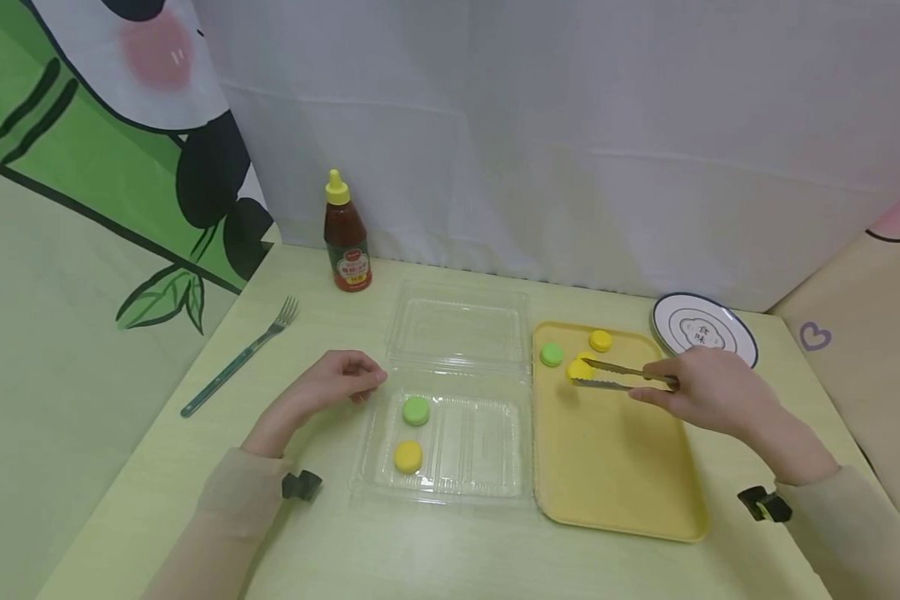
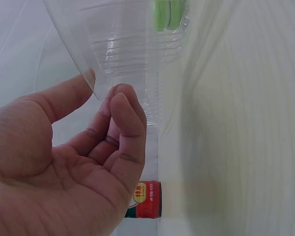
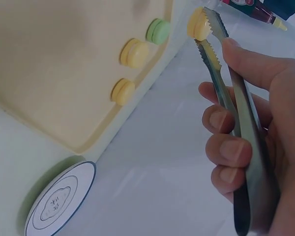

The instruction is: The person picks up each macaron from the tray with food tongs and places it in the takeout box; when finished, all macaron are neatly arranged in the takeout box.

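Observation:
My right hand grips metal tongs. A yellow macaron is pinched between their serrated tips, raised above the yellow tray. On the tray lie a green macaron and two yellow macarons. My left hand is at the left edge of an opened clear plastic container, near its hinge. In the left wrist view its thumb and curled fingers hold the container's edge. Inside the container's near half sit a green macaron and a yellow macaron.
A ketchup bottle with a yellow cap stands at the back left. A green-handled fork lies left of my left hand. Behind my right hand is a white plate with a blue rim. A white curtain closes off the table's back.

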The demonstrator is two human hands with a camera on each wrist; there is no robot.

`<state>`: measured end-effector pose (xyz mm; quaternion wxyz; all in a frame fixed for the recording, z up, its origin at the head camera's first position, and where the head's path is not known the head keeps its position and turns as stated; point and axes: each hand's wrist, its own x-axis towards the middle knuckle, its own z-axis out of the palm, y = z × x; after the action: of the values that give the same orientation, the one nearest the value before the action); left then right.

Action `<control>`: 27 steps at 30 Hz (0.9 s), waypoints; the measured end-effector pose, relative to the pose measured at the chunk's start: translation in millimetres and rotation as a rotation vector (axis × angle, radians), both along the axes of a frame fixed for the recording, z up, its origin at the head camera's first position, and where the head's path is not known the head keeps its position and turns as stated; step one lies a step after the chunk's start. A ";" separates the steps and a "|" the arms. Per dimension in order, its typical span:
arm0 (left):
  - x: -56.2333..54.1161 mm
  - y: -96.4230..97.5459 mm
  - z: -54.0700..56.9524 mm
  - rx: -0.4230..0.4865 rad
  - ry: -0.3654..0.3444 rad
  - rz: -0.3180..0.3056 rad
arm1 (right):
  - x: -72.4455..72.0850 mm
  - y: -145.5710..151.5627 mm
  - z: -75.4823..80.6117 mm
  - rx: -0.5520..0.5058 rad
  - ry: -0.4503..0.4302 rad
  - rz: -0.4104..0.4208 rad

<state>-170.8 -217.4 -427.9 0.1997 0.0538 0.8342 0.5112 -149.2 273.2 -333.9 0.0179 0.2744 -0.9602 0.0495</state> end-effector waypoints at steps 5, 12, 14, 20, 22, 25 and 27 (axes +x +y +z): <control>-0.2 0.0 -0.7 0.004 -0.002 0.000 | -0.5 -9.2 6.2 -0.014 0.006 0.029; -0.7 -0.9 -1.7 -0.006 0.000 -0.001 | -3.2 -23.4 11.2 -0.012 0.038 0.061; -0.6 -0.7 -1.6 -0.003 -0.001 0.000 | -4.1 -27.5 12.0 -0.014 0.030 0.071; -0.2 -0.3 -0.9 0.008 -0.002 0.000 | -5.7 -42.2 14.8 -0.005 0.012 0.082; 0.0 -0.2 -0.5 0.006 -0.003 0.000 | -6.4 -47.1 15.1 -0.003 0.006 0.091; 0.4 0.0 -0.1 0.007 -0.001 0.001 | -7.6 -54.0 14.8 0.003 -0.004 0.092; 0.4 -0.1 -0.3 0.008 -0.001 0.000 | -8.4 -58.2 13.9 0.005 -0.007 0.096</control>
<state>-170.5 -217.5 -428.2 0.1998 0.0544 0.8320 0.5147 -157.5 215.0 -320.0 0.0113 0.3199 -0.9461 0.0489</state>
